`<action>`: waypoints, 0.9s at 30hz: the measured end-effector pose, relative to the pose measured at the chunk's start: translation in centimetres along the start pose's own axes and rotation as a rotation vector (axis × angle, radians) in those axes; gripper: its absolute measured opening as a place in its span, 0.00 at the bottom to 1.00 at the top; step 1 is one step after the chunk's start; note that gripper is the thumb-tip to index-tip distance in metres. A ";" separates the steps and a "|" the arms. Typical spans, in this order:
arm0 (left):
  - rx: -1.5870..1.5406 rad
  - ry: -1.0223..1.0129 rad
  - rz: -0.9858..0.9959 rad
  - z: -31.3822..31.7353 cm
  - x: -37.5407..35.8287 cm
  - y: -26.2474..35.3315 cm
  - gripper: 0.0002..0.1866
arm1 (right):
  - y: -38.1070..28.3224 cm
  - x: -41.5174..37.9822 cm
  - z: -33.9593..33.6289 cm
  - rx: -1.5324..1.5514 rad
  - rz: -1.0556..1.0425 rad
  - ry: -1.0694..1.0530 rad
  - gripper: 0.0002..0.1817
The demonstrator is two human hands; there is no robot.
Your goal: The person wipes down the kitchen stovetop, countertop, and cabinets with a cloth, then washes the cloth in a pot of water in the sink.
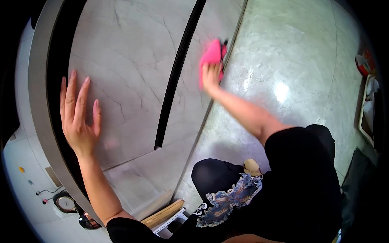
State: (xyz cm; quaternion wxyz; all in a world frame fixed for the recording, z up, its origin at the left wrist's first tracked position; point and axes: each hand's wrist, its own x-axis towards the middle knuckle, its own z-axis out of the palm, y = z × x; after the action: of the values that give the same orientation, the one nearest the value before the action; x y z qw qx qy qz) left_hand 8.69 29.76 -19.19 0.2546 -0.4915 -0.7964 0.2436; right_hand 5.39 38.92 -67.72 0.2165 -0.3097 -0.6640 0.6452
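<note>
My right hand (210, 79) presses a bright pink cloth (211, 52) against the lower grey marbled panel (190, 97), near its bottom edge by the floor. The cloth is bunched, slightly smeared by motion, with a dark part at its far side. My left hand (81, 127) is open, fingers stretched out, at the black recess (60, 52) under the countertop edge and overlapping the upper marbled panel (121, 60). A black strip (172, 89) runs between the two panels.
A shiny pale floor (291, 60) lies to the right. A light-rimmed container (360, 117) with items stands at the far right. Wooden boards (164, 212) lean at the bottom. Beyond the curved countertop edge (38, 81) sits a round dark-rimmed device (65, 203). My bent knee (214, 176) is close to the cabinet.
</note>
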 end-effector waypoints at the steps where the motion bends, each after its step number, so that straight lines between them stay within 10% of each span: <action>1: 0.000 0.014 -0.004 -0.2 -0.1 -0.1 0.27 | -0.3 -5.7 0.7 -0.012 -0.021 -0.082 0.44; 5: 0.010 0.026 -0.003 -0.7 -0.3 -0.7 0.28 | -5.0 -21.2 -2.7 0.009 -0.166 -0.666 0.38; 12: -0.008 -0.009 -0.009 -1.4 -0.1 -0.4 0.29 | -13.2 0.9 -3.1 0.182 -0.527 0.031 0.51; 18: -0.009 -0.021 -0.001 -1.9 0.8 0.3 0.30 | -9.4 18.9 -7.0 0.164 -0.336 0.281 0.42; 23: -0.031 -0.022 0.022 -1.8 0.5 -0.3 0.31 | -1.7 7.9 -1.7 0.088 0.163 0.270 0.37; 27: -0.032 -0.032 0.025 -2.0 0.1 -0.8 0.32 | -6.3 -8.8 -0.8 0.124 0.040 0.012 0.38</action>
State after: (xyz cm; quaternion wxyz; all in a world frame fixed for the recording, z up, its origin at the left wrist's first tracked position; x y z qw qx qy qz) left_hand 9.39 29.85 -17.20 0.2308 -0.5016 -0.7979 0.2416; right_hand 11.39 33.54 -60.42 0.2264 -0.3125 -0.6151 0.6875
